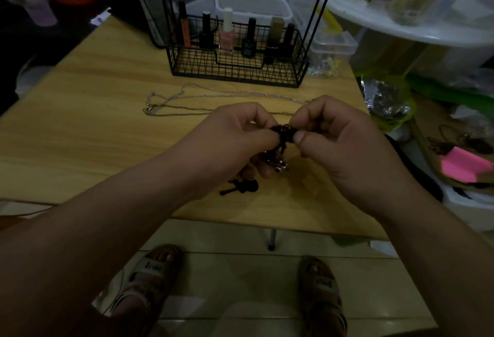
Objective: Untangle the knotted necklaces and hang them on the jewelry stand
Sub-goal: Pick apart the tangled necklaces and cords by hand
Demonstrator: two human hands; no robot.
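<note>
Left hand and right hand both pinch the dark knotted necklace above the table's front edge; untangling looks unfinished. A silver chain lies stretched out before the wire jewelry stand at the back edge; neither necklace hangs yet.

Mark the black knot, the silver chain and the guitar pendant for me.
black knot point(284, 133): head view, middle of the dark bundle.
silver chain point(240, 93): head view, upper strand, midway along.
guitar pendant point(250, 186): head view, on its body.
</note>
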